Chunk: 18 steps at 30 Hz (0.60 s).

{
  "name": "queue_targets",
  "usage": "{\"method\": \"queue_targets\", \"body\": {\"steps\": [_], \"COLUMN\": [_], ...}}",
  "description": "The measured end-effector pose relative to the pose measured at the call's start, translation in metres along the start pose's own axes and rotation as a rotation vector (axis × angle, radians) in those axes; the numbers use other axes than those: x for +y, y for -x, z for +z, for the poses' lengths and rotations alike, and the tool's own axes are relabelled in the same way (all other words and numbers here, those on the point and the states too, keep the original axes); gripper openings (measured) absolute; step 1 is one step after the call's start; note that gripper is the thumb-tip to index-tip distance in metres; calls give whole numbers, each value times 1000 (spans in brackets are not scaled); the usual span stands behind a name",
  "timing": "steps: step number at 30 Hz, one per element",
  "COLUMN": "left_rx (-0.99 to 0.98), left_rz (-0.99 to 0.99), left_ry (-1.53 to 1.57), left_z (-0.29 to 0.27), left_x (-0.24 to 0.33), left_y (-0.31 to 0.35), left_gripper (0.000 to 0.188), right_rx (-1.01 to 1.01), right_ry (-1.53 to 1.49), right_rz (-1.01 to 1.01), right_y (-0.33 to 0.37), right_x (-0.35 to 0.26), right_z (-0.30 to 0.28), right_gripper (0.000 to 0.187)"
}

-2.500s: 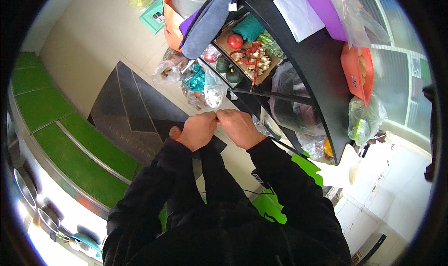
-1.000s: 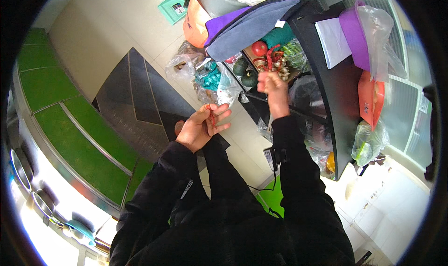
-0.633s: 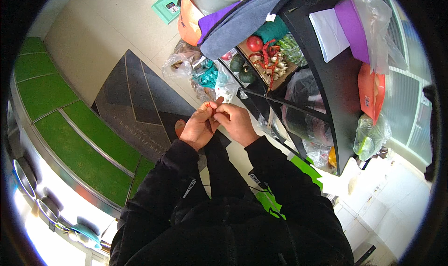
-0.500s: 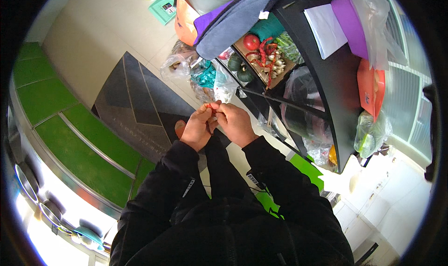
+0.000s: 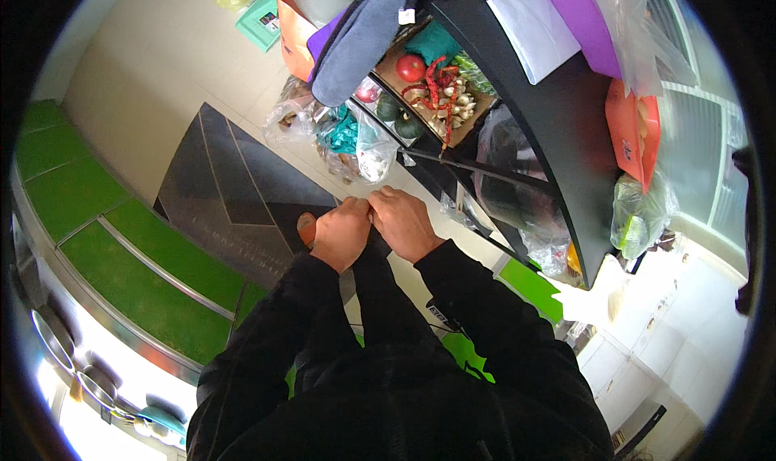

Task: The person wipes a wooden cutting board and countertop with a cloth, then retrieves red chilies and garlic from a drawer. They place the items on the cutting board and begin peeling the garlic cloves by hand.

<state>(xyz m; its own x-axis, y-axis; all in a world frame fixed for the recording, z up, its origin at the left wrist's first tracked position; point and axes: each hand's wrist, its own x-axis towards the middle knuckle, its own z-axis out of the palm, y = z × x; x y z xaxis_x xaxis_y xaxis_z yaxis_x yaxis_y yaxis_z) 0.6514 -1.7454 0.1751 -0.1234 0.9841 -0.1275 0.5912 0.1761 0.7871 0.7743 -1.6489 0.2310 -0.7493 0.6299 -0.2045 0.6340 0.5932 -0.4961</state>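
Note:
Side by side above the floor, my left hand and my right hand are closed, with the backs of both facing up. Their fingertips meet or nearly meet. Whatever lies between the fingers is hidden beneath them. Ahead of the hands, plastic bags with a teal bag among them lie by the black shelf unit. One compartment of it holds red dried chillies, garlic bulbs, a red round fruit or vegetable and dark green squashes.
A dark grey mat covers the floor at the left, beside green cabinet doors. Grey cloth slippers or pads jut over the shelf's far end. On its top are a white paper, a purple container and an orange bag.
Both hands have turned so that their backs cover the fingertips; the small reddish thing seen between them earlier is now hidden. The whole view has shifted slightly.

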Motion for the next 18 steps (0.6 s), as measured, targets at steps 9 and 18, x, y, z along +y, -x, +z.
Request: {"method": "queue_targets", "body": {"steps": [9, 18], "left_rx": [-165, -40], "left_rz": [-634, -495], "left_ry": [2038, 2323], "left_z": [-2, 8], "left_x": [-45, -1], "left_y": [-9, -10], "left_gripper": [20, 21], "right_rx": [103, 174], "right_ry": [-506, -456], "right_rz": [-2, 144], "right_y": [-3, 2], "right_x": [-6, -8], "right_z": [-18, -13], "right_gripper": [9, 12]}}
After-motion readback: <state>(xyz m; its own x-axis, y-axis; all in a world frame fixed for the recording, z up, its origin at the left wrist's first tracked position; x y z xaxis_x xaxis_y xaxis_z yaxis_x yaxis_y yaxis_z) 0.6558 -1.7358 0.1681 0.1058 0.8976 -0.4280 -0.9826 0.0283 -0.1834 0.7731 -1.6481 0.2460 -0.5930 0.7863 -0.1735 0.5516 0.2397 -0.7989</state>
